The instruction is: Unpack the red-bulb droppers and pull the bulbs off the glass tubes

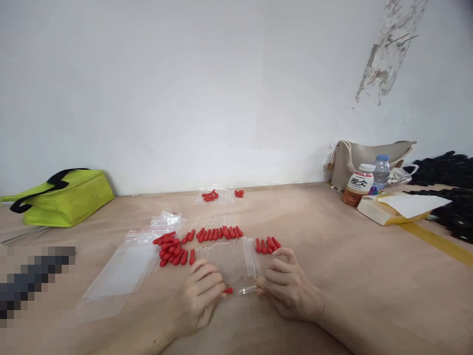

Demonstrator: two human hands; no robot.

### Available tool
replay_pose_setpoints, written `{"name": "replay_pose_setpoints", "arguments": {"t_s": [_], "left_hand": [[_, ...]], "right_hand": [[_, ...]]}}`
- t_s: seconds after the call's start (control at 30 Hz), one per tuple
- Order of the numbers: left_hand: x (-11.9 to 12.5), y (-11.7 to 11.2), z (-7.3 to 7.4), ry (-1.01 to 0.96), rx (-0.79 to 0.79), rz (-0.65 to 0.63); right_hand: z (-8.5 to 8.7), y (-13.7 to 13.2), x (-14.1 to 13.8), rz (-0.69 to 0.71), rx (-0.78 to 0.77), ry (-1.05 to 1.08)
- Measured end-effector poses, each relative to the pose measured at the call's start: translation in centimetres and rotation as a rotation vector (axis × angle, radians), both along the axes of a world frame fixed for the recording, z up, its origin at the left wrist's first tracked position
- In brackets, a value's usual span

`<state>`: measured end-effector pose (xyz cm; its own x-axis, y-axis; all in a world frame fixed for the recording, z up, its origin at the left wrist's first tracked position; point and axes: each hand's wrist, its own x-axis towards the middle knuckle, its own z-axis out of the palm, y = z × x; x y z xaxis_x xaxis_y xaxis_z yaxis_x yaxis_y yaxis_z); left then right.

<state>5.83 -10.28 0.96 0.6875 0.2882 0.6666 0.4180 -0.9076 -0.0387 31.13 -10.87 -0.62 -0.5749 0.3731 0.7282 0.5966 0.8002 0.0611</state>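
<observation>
Pinched in my left hand point(202, 293) is a red rubber dropper bulb point(228, 290), its end poking out toward the right. My right hand point(288, 288) is closed on a clear glass dropper tube point(248, 291), whose free end points left at the bulb; a small gap separates the two. Just beyond my hands lies a row of clear tubes point(229, 259). A pile of red bulbs point(170, 252) sits left of that row, and several more red bulbs point(266, 245) lie to its right. Behind, droppers with red bulbs fitted point(218, 233) lie side by side.
Plastic zip bags point(118, 268) lie at left. A lime-green bag point(74, 197) stands by the wall. Farther back rest more red bulbs point(210, 195) on plastic. At right are a drink bottle point(359, 185), a water bottle point(381, 173), a beige bag point(345, 165) and black items point(454, 212).
</observation>
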Motion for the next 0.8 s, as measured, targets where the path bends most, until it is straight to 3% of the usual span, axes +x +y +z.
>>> {"name": "replay_pose_setpoints", "arguments": {"t_s": [0.23,0.43,0.6,0.7,0.8], "left_hand": [[-1.0,0.8,0.6,-0.161,-0.1,0.155],[-4.1,4.5,2.7,-0.273,-0.269,0.516],[-8.7,7.8,4.4,-0.393,-0.481,0.711],[-10.6,8.6,4.9,-0.368,-0.535,0.73],[-11.6,9.1,4.9,-0.282,-0.591,0.713]], "right_hand": [[0.8,1.4,0.8,-0.188,-0.162,0.237],[1.6,2.3,-0.9,-0.247,-0.26,0.257],[2.3,3.8,-3.1,-0.278,-0.082,0.178],[2.0,4.3,-4.4,-0.29,0.058,0.1],[1.3,4.3,-5.2,-0.282,0.096,0.032]]}}
